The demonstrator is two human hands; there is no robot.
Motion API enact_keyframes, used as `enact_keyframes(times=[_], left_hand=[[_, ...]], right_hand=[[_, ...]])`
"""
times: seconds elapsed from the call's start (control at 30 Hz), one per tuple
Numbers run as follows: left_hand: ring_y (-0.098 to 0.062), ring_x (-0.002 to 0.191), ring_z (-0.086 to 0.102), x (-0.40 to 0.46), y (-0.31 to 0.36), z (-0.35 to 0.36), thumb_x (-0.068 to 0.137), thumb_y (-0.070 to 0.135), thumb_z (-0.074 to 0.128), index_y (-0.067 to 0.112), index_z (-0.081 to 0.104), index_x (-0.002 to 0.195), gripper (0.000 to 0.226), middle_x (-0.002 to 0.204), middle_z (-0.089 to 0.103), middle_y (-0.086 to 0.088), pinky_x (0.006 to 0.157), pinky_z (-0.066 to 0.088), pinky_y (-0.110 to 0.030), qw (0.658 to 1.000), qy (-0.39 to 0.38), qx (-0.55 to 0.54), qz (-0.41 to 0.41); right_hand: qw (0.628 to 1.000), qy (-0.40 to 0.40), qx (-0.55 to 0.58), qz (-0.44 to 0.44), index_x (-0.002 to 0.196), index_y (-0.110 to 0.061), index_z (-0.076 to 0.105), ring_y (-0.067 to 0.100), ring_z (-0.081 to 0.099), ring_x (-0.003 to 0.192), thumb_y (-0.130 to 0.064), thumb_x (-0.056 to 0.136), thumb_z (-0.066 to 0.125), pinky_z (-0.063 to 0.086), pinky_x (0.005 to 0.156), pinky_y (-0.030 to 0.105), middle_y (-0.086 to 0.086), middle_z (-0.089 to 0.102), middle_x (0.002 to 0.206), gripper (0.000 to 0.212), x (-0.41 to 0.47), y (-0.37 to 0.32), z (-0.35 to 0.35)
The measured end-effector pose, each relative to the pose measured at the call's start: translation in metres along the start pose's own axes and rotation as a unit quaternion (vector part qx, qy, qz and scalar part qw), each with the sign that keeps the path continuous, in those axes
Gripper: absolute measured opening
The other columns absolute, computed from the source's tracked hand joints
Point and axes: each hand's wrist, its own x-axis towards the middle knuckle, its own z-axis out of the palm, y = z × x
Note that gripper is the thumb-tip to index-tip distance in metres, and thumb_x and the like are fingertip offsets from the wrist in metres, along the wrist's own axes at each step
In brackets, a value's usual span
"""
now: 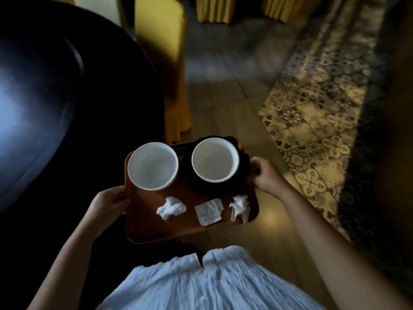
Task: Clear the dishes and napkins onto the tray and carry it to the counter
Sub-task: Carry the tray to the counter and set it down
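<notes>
Blurred white skirt (201, 285) fills the bottom edge; the dark table (55, 97) is hard to make out. Left hand (109, 201) and right hand (266, 173) clasp the tray (156, 229), fingers hidden beneath, carrying bowls (153, 165) and napkins (171, 207) above the floor (234, 97).

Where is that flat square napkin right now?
In the head view, the flat napkin lies on the tray's near edge, between two crumpled napkins, just below the right-hand cup.
</notes>
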Motion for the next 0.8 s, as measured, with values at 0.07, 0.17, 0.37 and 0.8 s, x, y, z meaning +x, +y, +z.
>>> enact_keyframes(times=[0.07,0.17,0.37,0.8], left_hand=[[-0.004,0.063,0.067,0.001,0.022,0.032,0.078,-0.014,0.054,0.03,0.067,0.082,0.046,0.067,0.073,0.008,0.06,0.055,-0.017,0.999,-0.034,0.024,0.011],[-0.008,0.066,0.068,-0.004,0.049,0.09,0.077,-0.012,0.056,0.023,0.07,0.09,0.039,0.078,0.074,-0.003,0.061,0.055,-0.017,0.995,-0.081,0.047,0.026],[0.0,0.062,0.066,-0.032,0.091,0.229,0.08,-0.011,0.055,0.014,0.062,0.104,0.036,0.066,0.073,0.014,0.056,0.054,-0.015,0.982,-0.171,0.067,0.044],[0.001,0.059,0.064,-0.08,0.2,0.482,0.083,-0.003,0.058,0.016,0.054,0.12,0.042,0.084,0.069,-0.009,0.057,0.052,-0.013,0.867,-0.362,0.272,0.208]], right_hand=[[0.998,0.039,0.002,0.044,0.091,-0.008,0.06,0.014,0.061,0.079,-0.002,0.078,0.064,0.049,0.071,0.025,0.002,0.066,0.086,0.015,-0.029,0.031,-0.03],[0.992,0.094,-0.009,0.089,0.09,-0.014,0.059,0.024,0.063,0.084,-0.007,0.076,0.062,0.054,0.072,0.035,0.007,0.068,0.092,0.017,-0.08,0.076,-0.079],[0.972,0.175,-0.003,0.158,0.076,-0.015,0.056,0.028,0.062,0.077,-0.007,0.076,0.058,0.049,0.062,0.034,0.005,0.062,0.075,0.008,-0.194,0.158,-0.173],[0.878,0.362,0.069,0.306,0.077,0.0,0.054,0.034,0.062,0.073,-0.01,0.081,0.061,0.05,0.063,0.043,0.022,0.063,0.077,0.012,-0.407,0.289,-0.266]])
